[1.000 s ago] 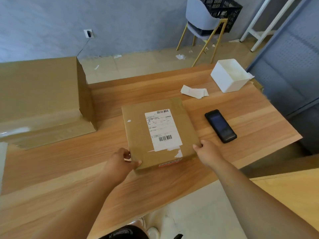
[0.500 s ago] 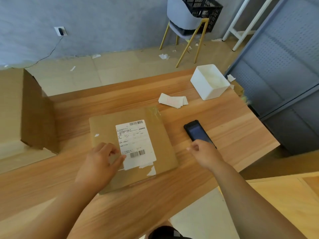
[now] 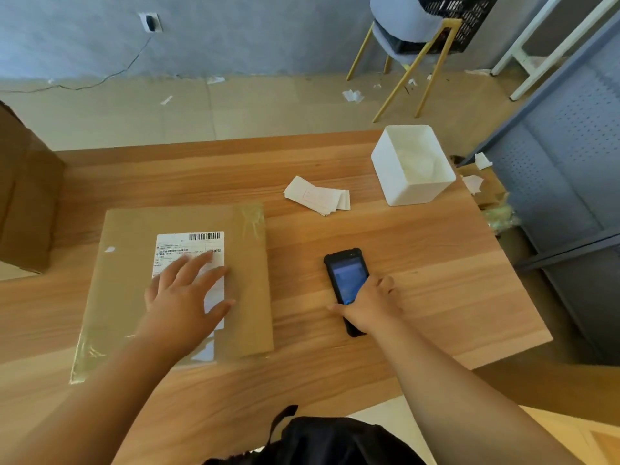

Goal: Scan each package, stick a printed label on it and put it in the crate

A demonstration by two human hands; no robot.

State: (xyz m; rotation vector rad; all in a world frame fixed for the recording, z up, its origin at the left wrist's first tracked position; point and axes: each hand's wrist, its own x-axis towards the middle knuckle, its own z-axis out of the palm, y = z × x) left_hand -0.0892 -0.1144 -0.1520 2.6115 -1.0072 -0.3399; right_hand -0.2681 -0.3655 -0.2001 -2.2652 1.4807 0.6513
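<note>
Package: flat on the table, under the left hand, whose straight, spread fingers have shifted from its near edge onto its label. Right hand: off the package, forearm extended, fingers now curled round the handheld scanner. Scanning judged imminent; labelling and crating pending.

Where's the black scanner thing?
In the head view, the scanner lies on the table's right half, right of the package, with the right hand gripping its near end.
</note>
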